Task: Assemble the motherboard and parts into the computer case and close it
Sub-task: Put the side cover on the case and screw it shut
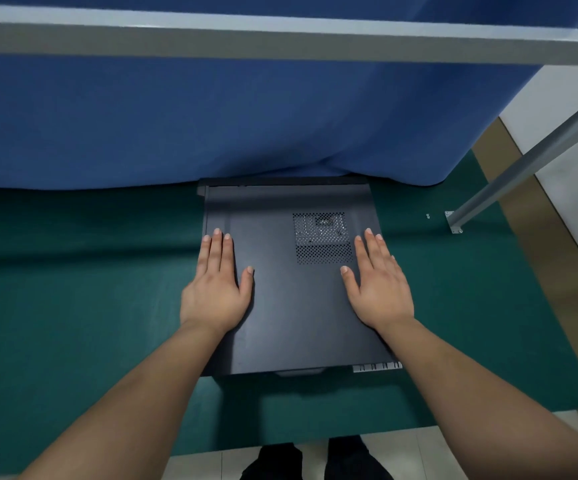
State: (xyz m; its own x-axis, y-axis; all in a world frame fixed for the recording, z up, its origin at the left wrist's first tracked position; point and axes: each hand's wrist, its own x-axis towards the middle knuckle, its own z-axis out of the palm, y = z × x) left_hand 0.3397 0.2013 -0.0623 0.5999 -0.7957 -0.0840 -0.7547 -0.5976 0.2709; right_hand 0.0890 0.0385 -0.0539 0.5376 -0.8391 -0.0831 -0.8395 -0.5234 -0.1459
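Green mat, unlabelled computer case

A green mat covered the table. A blue curtain hung at twelve o'clock under a grey metal bar. A slanted grey post stood at two o'clock.
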